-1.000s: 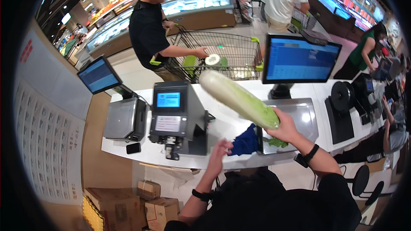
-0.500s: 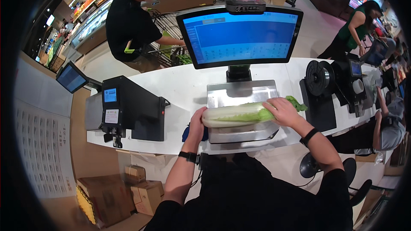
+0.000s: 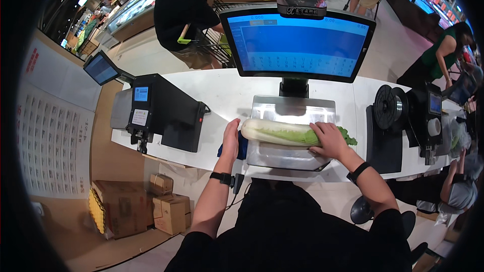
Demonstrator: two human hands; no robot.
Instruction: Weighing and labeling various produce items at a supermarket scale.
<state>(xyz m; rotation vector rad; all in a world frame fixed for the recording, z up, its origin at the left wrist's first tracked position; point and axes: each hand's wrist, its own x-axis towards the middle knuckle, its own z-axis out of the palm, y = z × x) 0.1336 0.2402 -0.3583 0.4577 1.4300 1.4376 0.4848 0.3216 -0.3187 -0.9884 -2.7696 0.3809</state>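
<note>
A long napa cabbage [image 3: 280, 133] lies crosswise over the metal weighing plate [image 3: 267, 158] of a scale, its white base to the left and green leaves to the right. Around the leafy end, my right hand [image 3: 330, 141] is closed with the fingers on top. My left hand [image 3: 231, 140] is off the cabbage, just left of its base, fingers stretched out and holding nothing. Beyond the plate stands the scale's large screen [image 3: 297, 45], lit blue.
A black machine with a small display [image 3: 174, 116] stands on the white counter [image 3: 217, 88] at the left. To the right is another machine with a black reel [image 3: 387, 107]. Cardboard boxes [image 3: 123, 206] sit on the floor at lower left. A person [image 3: 181, 10] with a cart stands across the counter.
The cabbage has come down onto the weighing plate. My left hand has let go of its base and moved slightly left; my right hand stays on the leafy end. The view has shifted.
</note>
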